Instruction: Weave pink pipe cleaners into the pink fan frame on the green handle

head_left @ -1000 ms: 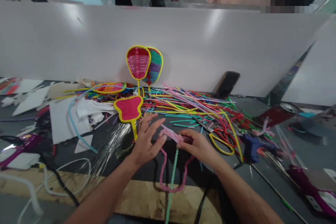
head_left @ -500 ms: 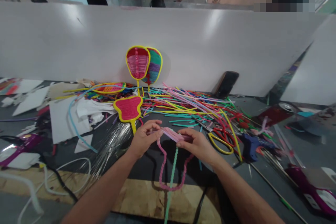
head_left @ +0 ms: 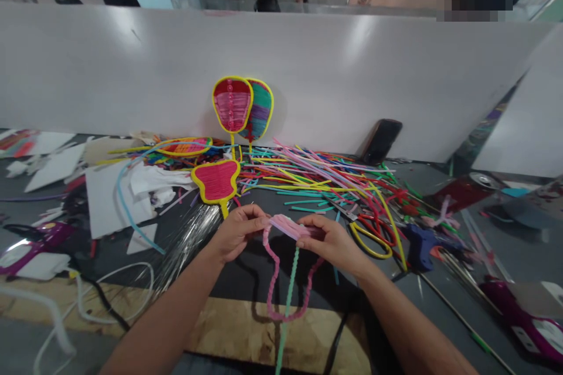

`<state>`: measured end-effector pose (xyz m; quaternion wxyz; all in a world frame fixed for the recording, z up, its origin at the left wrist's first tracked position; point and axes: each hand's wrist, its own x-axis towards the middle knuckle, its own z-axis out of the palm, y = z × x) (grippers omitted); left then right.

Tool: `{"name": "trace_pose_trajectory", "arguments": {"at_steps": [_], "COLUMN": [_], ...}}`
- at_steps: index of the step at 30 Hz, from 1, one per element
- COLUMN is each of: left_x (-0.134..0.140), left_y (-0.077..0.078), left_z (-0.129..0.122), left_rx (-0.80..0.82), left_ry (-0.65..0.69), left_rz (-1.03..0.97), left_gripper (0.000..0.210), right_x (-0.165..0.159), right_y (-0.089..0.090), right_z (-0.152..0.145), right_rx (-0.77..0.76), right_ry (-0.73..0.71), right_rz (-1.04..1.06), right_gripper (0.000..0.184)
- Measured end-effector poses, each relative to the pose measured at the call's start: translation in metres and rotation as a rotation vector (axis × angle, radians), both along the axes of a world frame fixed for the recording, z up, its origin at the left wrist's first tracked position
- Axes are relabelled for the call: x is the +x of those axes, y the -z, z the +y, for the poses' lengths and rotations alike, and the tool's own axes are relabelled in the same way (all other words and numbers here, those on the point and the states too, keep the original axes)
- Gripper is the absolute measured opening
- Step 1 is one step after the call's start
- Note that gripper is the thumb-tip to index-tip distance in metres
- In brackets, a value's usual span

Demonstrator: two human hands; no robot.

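Between my hands is a fan-shaped frame of twisted pink pipe cleaners. A twisted mint-green pipe cleaner stem runs down its middle and below it. Light pink pipe cleaners lie side by side across its upper part. With thumb and fingers, my left hand pinches the upper left edge. On the upper right, my right hand is closed round the frame, its thumb below the pink rows. The right fingers hide that edge.
Finished fans lean on the white partition; a pink one with yellow edging lies nearer. Loose pipe cleaners, scissors, a blue glue gun, a phone and a can lie about. People are beyond the partition.
My left fingers have drawn in closer to the frame's upper left edge, with the fingertips lower. My right hand keeps its grip. A person behind the partition has moved left.
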<state>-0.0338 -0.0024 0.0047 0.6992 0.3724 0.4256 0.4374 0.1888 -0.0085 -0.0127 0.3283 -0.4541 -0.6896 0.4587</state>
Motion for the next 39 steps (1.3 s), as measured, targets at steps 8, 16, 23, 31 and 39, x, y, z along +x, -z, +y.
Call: {"name": "trace_pose_trajectory", "arguments": {"at_steps": [8, 16, 23, 31, 39], "left_x": [-0.002, -0.002, 0.009, 0.018, 0.021], "left_y": [0.006, 0.002, 0.003, 0.012, 0.011], "left_z": [0.0, -0.004, -0.009, -0.015, -0.015], "left_rx": [-0.011, -0.12, -0.124, -0.143, -0.141], "left_ry": [0.055, 0.134, 0.188, 0.23, 0.201], "left_rz": [-0.089, -0.127, -0.111, -0.116, -0.088], "left_gripper": [0.026, 0.029, 0.025, 0.024, 0.027], "right_x": [0.001, 0.004, -0.003, -0.011, -0.008], "right_y": [0.002, 0.005, -0.009, -0.014, -0.013], "right_z": [0.0, 0.0, -0.009, -0.014, -0.013], "right_rx": [0.004, 0.055, 0.059, -0.013, -0.032], "right_ry": [-0.033, -0.081, -0.097, -0.105, -0.061], "right_rz": [0.027, 0.001, 0.051, 0.046, 0.064], "right_gripper": [0.035, 0.033, 0.042, 0.029, 0.026]}}
